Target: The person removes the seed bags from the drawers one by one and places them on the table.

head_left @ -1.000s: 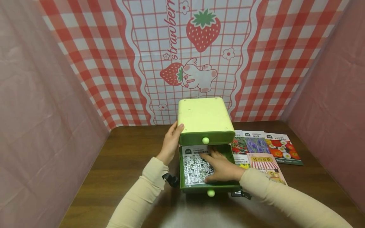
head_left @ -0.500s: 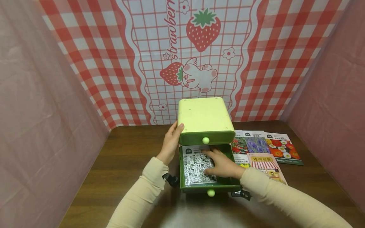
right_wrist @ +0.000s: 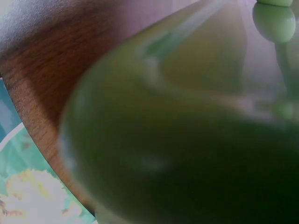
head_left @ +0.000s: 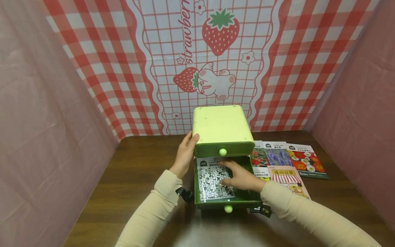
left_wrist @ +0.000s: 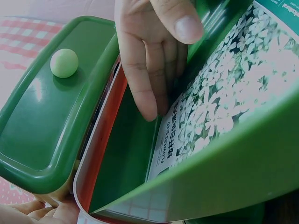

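Note:
A small drawer cabinet (head_left: 220,123) with a pale yellow body and green drawer fronts stands on the table. Its upper drawer is closed, while the lower drawer (head_left: 247,202) is pulled out. Inside lies a flower seed packet (head_left: 213,183) with white blossoms, picture side up, along the left side. My left hand (head_left: 185,154) rests against the cabinet's left side, thumb at the front corner. Reaching into the drawer from the right, my right hand (head_left: 242,176) has its fingers spread over the packet's upper right part. In the left wrist view its fingertips (left_wrist: 148,109) point down beside the packet's printed top.
Several seed packets lie right of the cabinet, among them one with orange and white flowers (head_left: 307,162), a lavender one (head_left: 276,158) and one with a striped awning picture (head_left: 288,178). Behind the wooden table (head_left: 135,164) hangs a strawberry-print cloth (head_left: 247,85).
My right hand has lifted slightly and its thumb has moved up from the packet's lower right, showing more of the packet. My left hand and the cabinet stay put.

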A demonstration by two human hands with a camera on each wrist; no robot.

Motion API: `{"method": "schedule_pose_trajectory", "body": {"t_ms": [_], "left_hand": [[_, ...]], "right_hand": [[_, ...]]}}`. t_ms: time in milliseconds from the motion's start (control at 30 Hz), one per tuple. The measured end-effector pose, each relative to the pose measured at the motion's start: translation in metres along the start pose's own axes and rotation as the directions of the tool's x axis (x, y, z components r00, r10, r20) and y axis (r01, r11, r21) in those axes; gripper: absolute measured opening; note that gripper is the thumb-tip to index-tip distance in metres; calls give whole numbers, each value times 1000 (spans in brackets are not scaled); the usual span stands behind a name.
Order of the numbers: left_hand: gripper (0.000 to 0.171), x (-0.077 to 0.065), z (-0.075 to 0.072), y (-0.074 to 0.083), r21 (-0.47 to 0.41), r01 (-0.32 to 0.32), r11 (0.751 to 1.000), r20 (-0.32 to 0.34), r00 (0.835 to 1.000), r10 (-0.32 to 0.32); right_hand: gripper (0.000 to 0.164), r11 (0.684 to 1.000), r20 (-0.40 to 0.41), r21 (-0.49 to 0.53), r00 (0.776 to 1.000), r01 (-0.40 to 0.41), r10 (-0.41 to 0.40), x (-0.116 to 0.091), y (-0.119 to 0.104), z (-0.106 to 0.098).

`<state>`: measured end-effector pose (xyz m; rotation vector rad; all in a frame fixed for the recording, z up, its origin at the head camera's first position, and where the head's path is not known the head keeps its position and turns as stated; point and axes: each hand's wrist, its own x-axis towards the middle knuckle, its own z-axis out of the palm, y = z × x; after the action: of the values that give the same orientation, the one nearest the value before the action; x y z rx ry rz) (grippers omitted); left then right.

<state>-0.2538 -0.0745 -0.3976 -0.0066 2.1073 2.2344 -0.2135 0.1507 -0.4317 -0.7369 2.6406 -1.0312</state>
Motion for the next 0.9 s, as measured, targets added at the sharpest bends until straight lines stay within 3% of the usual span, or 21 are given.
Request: {"method": "schedule_pose_trajectory", "body": {"t_ms": [467, 733, 900], "left_hand": [[77, 1, 0, 0, 11, 1, 1000, -15, 1000, -1], [74, -1, 1, 4, 23, 20, 1000, -2, 1000, -20], [69, -15, 3, 20, 36, 23, 999, 9, 1000, -23]], "right_hand": [[62, 988, 7, 143, 998, -66, 66, 1, -4, -5], [58, 993, -50, 77, 995, -87, 91, -4, -8, -8], [53, 993, -88, 49, 990, -106, 110, -6, -6, -9]]}}
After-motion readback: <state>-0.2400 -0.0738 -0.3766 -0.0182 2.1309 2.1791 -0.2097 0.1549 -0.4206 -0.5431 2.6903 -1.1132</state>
